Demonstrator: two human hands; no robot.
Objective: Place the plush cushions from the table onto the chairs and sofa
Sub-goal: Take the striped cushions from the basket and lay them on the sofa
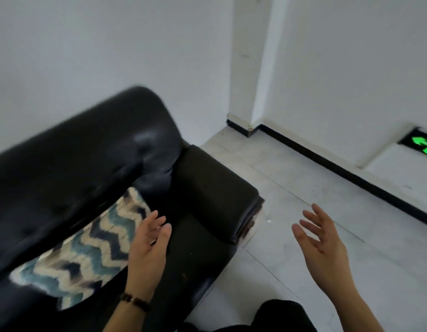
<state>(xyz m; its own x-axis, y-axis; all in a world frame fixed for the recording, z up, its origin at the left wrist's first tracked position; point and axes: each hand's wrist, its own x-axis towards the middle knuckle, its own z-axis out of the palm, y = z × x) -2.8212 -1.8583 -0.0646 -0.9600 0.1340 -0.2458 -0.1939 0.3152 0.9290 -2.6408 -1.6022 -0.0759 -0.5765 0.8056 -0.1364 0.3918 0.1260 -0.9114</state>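
A plush cushion point(88, 250) with a blue, navy and cream zigzag pattern leans against the backrest of a black leather sofa point(71, 164), near its right armrest point(214, 190). My left hand point(147, 248) hovers just right of the cushion's edge with its fingers relaxed and holds nothing. My right hand point(322, 240) is raised over the floor to the right of the sofa, fingers spread and empty. The table and the chairs are out of view.
Light grey floor tiles point(303, 259) stretch to the right of the sofa. A white wall with a black skirting board point(339, 168) runs behind, with a pillar corner point(246, 125). A green lit exit sign point(423, 147) sits low on the wall.
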